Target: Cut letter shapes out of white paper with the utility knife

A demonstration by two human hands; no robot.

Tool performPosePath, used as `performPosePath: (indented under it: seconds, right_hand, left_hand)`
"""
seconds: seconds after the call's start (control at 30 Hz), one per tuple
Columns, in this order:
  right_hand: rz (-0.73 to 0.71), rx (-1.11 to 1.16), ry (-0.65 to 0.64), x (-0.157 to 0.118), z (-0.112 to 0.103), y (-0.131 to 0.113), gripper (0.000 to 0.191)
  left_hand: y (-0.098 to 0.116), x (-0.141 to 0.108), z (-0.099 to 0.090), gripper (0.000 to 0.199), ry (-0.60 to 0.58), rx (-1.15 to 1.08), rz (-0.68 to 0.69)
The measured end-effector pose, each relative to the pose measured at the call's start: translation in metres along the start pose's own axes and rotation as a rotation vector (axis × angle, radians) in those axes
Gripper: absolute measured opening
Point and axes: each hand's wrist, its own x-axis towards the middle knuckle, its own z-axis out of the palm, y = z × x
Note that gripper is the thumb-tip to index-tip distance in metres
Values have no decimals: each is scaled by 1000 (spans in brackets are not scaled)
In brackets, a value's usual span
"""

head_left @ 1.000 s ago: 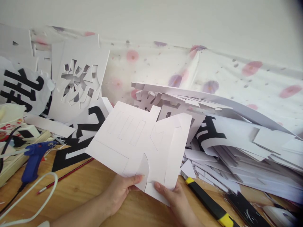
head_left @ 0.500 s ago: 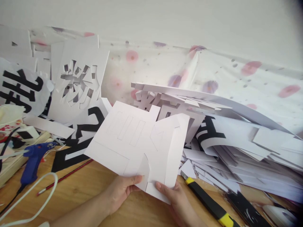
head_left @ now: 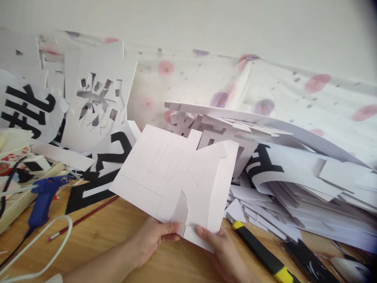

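A white foam board piece [head_left: 141, 173] with a notched, curved outline is held tilted above the table by both hands. Thin pencil outlines of bars and angled shapes mark its face, and a curved slit runs up from its near edge. My left hand [head_left: 154, 236] pinches that edge just left of the slit, thumb on top. To the right, my right hand [head_left: 215, 243] grips the near corner, its thumb also on top and its other fingers mostly hidden underneath.
On the left lie a blue glue gun [head_left: 44, 200], a red pencil [head_left: 82, 218] and black cut-out strokes [head_left: 88, 192]. A black-and-yellow utility knife [head_left: 259, 251] lies right of my hands. Behind it rises a pile of white sheets [head_left: 318, 204]. Cut-out boards [head_left: 97, 98] lean at the back left.
Both hands keep their hold on the board. The whole view has shifted slightly, with things appearing a little further right; the board's tilt looks nearly the same.
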Motion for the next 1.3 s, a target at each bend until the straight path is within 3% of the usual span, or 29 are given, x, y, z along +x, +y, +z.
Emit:
performPosePath:
  seconds: [0.37, 0.6, 0.77, 0.97, 1.17, 1.3]
  right_hand:
    - [5, 10, -48, -1, -4, 3, 35]
    - [-11, 4, -31, 1, -5, 2, 35]
    - [-8, -7, -31, 3, -7, 5, 36]
    - [81, 82, -7, 5, -4, 1, 36]
    - [168, 84, -1, 9, -9, 3, 18]
    - [197, 93, -5, 9, -11, 2, 21]
  left_hand:
    - [0, 0, 1, 27, 15, 2, -8]
    - [2, -2, 0, 37, 50, 59, -31]
    - [0, -5, 2, 38, 27, 34, 25]
    - [0, -2, 2, 43, 24, -5, 24]
    - [-3, 3, 0, 44, 59, -26, 21]
    - [-7, 4, -2, 44, 39, -5, 43]
